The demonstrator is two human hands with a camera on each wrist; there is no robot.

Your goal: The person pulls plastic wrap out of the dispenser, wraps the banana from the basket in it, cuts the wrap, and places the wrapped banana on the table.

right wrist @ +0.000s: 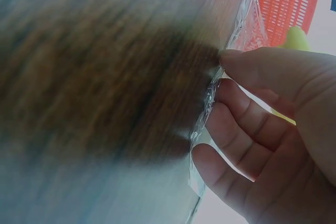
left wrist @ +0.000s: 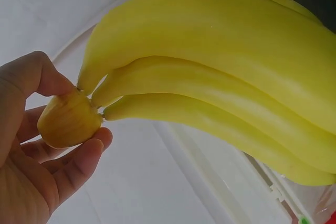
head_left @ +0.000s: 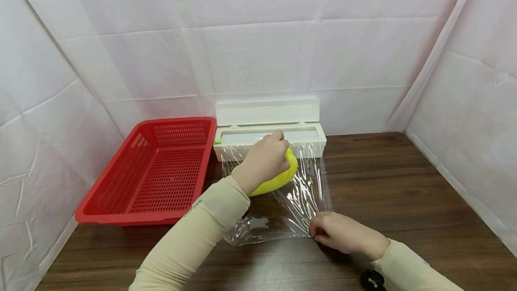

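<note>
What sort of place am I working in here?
Probably a makeshift indoor booth, perhaps for packing food: creased white cloth screens the back and sides of a dark wood-grain table, which holds a red basket and a white film dispenser.

A dark brown wooden table point(head_left: 387, 187) with streaky grain stands before me. On its left sits a red basket point(head_left: 153, 217); just beside it, towards the back, a white box point(head_left: 268, 112), lid up. Clear film point(head_left: 304, 187) stretches from the box over the wood.
</note>
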